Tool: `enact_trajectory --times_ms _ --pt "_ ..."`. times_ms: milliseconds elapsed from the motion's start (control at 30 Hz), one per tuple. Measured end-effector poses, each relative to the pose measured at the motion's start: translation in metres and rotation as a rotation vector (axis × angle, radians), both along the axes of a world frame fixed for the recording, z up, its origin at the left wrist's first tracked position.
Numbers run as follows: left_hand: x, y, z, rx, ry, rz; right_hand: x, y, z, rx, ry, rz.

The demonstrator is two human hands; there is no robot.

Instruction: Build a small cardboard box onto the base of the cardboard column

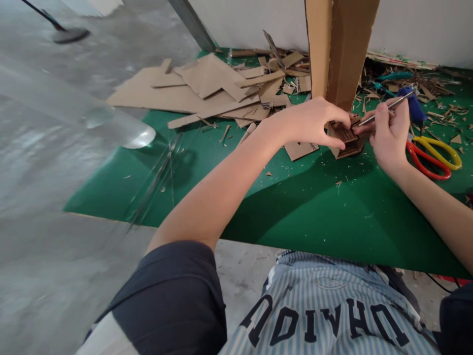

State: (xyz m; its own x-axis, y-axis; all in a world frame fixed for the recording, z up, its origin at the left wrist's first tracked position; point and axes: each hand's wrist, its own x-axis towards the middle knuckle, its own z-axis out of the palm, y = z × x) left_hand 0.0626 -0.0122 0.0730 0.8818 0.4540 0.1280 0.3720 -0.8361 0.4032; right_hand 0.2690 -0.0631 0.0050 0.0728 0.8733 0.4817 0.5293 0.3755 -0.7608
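Grey concrete floor [33, 266] is spreading along the left, smearing into blur, while a pale wall [251, 22] is rising behind the work. A green tabletop [314, 212] is stretching across the middle, bearing crumbs and slivers, its right end running out of view. A tall cardboard column [342, 49] is standing beyond the hands, its top being cut off by the upper edge. Below, the person's striped shirt [325, 301] is showing dark lettering upside down. A clear, rounded object [138, 135] is blurring too much at left to be identified. Flat cardboard offcuts [207, 76] are lying heaped left of the column. The left hand [321, 121] is spanning a layered cardboard piece [343, 134], thumb and forefinger parted by its width and holding it at the column's foot; the fingers are hiding part of it. The right hand [393, 130] is closing its fingers around a slender metal tool [401, 100], whose working tip is too small to make out beside the piece. Scissors [434, 158] with red and yellow handles are lying just beside the right wrist, and a blue object [416, 106] is showing only partly behind that hand
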Motion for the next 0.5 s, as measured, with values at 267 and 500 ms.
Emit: enact_trajectory --times_ms 267,500 --pt "0.0011 0.0005 -0.0039 0.078 0.002 -0.044 0.0014 0.0015 -0.0031 0.028 0.077 0.062" --pt "-0.0019 0.0008 -0.0043 0.021 0.042 0.094 0.0010 0.0046 -0.0050 0.113 0.112 0.120"
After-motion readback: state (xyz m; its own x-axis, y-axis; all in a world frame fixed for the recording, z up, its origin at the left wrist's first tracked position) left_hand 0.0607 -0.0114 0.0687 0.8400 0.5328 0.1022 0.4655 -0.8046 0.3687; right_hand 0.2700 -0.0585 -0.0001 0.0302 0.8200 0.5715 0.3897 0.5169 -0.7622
